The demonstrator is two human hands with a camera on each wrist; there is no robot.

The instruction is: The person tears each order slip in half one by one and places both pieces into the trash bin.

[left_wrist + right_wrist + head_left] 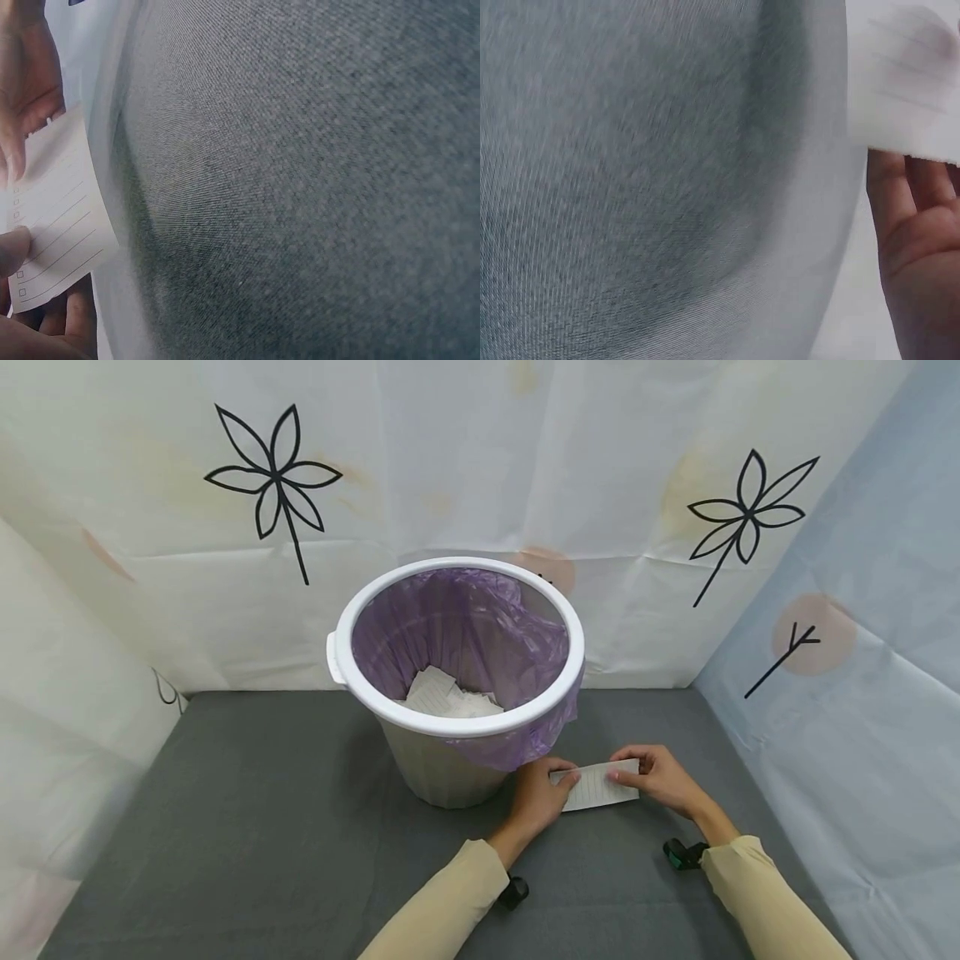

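Note:
A strip of lined paper (596, 788) with small checkboxes along one edge is stretched between both hands, just right of the bin. My left hand (542, 793) pinches its left end between thumb and fingers. At the other end, my right hand (660, 778) pinches it with the thumb on top. In the left wrist view the paper (64, 217) shows ruled lines, and its far edge looks torn. The right wrist view has the paper (900, 90) above the curled fingers (891, 191) of my right hand.
A white-rimmed waste bin (459, 727) with a purple bag (480, 610) stands behind my left hand. Inside it lie several paper pieces (442, 695). Grey cloth (255, 827) covers the table, and patterned fabric walls (465, 460) enclose the back and sides.

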